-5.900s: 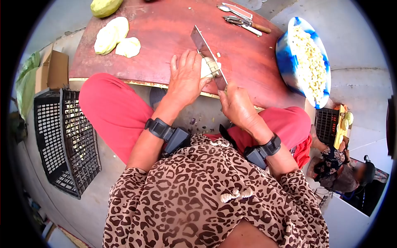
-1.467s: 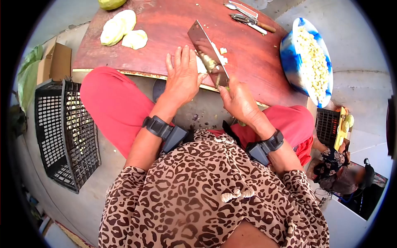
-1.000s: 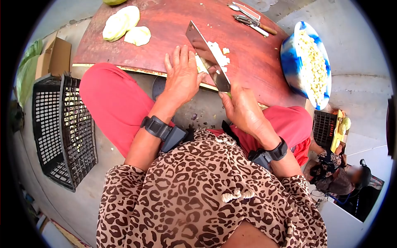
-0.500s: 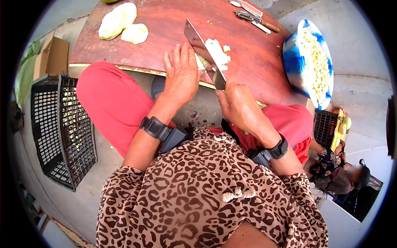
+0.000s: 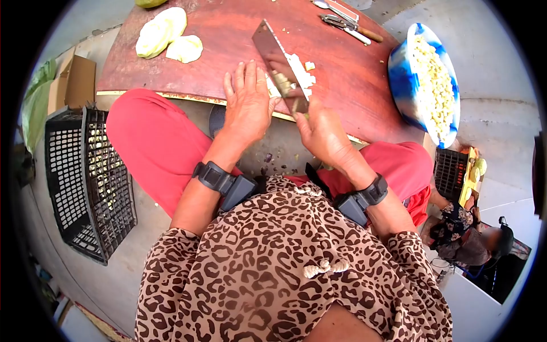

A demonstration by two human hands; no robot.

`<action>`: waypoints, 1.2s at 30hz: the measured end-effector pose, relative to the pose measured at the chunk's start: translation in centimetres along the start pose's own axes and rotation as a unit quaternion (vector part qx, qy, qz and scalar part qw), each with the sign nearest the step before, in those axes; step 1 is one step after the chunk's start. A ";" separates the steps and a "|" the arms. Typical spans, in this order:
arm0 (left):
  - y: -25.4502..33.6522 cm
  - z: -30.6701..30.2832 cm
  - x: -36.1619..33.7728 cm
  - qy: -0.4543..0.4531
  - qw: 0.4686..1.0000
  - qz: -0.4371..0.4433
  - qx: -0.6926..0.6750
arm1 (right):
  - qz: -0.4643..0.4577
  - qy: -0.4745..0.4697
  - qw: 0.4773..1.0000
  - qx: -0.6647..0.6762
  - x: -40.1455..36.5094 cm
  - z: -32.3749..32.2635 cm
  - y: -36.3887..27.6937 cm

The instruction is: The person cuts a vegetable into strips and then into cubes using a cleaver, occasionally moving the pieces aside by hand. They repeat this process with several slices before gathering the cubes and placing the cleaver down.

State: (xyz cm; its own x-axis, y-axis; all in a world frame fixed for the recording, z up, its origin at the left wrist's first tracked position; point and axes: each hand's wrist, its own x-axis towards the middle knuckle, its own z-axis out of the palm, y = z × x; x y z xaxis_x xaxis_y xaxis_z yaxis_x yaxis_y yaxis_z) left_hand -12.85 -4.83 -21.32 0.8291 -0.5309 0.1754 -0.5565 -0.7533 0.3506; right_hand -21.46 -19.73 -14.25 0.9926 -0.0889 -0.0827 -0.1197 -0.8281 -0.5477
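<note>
My right hand [image 5: 327, 132] is wrapped round the handle end of a cleaver [image 5: 279, 65], whose broad blade stands tilted over the red table [image 5: 222, 68]. My left hand [image 5: 249, 105] lies with its fingers stretched out at the table's near edge, left of the blade. A strip of pale vegetable [image 5: 272, 86] shows between its index finger and thumb, touching the hand. Beyond the blade is a small heap of diced white pieces [image 5: 299, 68]. Peeled pale-green chunks [image 5: 162, 32] and a smaller piece [image 5: 185, 49] rest at the table's far left.
A blue-and-white basin [image 5: 401, 80] full of diced pieces stands at the table's right. Peelers and a knife [image 5: 347, 25] lie at the far edge. Black crates [image 5: 102, 182] and a cardboard box [image 5: 74, 82] are on the left floor. Another person [image 5: 470, 242] sits at lower right.
The cleaver has shifted slightly left and away from me, its blade turning to show more of its face. My right hand has moved a little left with it. My left hand stays nearly in place.
</note>
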 end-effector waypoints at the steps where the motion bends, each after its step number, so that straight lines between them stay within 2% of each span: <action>1: -0.1 0.0 -0.1 0.003 1.000 0.001 -0.007 | 0.008 -0.002 1.000 0.010 0.0 -0.3 0.0; 3: -0.2 -0.3 -0.2 0.009 1.000 0.002 -0.024 | 0.024 -0.007 0.999 0.027 0.2 -0.7 -0.1; 9: -0.8 -1.0 -0.3 0.028 0.999 -0.014 -0.026 | -0.013 0.012 0.999 0.037 -0.7 -1.5 -1.1; 12: -1.0 -1.4 -0.3 0.038 0.998 -0.015 -0.053 | 0.005 -0.024 1.000 0.002 -1.4 -2.4 -2.1; 15: -1.2 -1.0 -0.3 0.078 0.994 -0.008 -0.072 | -0.016 -0.042 0.999 0.009 -2.0 -2.2 -2.0; 21: -1.1 -0.5 -0.2 0.106 0.992 -0.003 -0.067 | 0.008 -0.054 0.998 0.003 -1.5 -1.9 -1.5; 27: -1.0 -0.2 -0.1 0.122 0.989 0.013 -0.079 | -0.013 0.043 0.999 0.004 -1.1 -2.3 -1.0; 36: -0.5 -0.5 0.3 0.153 0.981 0.004 -0.119 | 0.021 0.026 0.999 0.021 -2.1 -2.9 -0.6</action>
State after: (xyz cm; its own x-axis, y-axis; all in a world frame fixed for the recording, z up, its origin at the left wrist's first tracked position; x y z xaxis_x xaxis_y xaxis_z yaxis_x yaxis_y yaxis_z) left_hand -12.25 -4.42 -21.04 0.8221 -0.3677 0.4346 -0.5652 -0.6187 0.5457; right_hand -23.37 -20.68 -11.33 0.9862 -0.1527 -0.0644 -0.1616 -0.7992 -0.5789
